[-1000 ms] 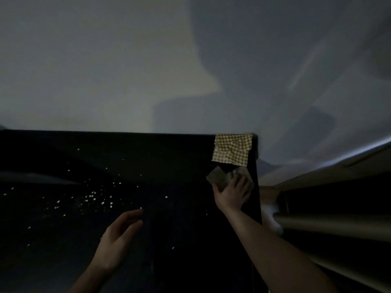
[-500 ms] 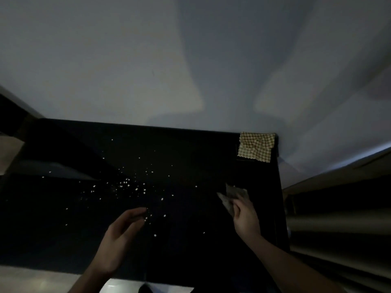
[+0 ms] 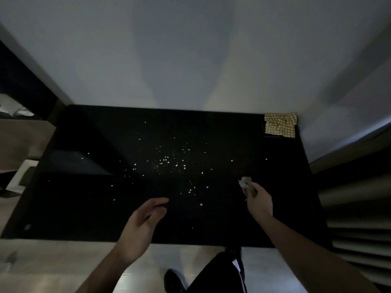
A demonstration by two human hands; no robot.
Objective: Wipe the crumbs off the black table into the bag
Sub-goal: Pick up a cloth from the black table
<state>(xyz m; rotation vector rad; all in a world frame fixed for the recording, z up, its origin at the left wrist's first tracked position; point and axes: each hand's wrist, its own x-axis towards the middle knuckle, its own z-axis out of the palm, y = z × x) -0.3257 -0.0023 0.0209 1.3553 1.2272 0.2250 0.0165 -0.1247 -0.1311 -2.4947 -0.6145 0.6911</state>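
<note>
Gripping a small crumpled grey cloth (image 3: 245,182), the right hand (image 3: 258,203) hung over the right part of the black table (image 3: 88,208), fingers curled round the cloth's near end so that only a wad stuck out past the fingertips on the far side. Whether the cloth touched the tabletop could not be told in the dim light. The left hand (image 3: 141,224) was held over the near edge of the table, to the left of the right hand and well apart from it, palm turned inward, fingers relaxed and slightly bent, with nothing in it. The crumbs (image 3: 169,163) lay scattered as pale specks across the middle of the table, most of them beyond and to the left of the cloth-holding hand, a looser trail running between the two hands, and a few single specks just beside the right hand and beyond it. A yellow checked cloth (image 3: 280,124) sat at the far right corner of the table, well beyond the right hand and slightly to its right. No bag could be made out. Below the near table edge showed pale floor (image 3: 53,261) and a dark trouser leg (image 3: 222,271) with a white stripe, ending in a dark shoe (image 3: 172,280).
</note>
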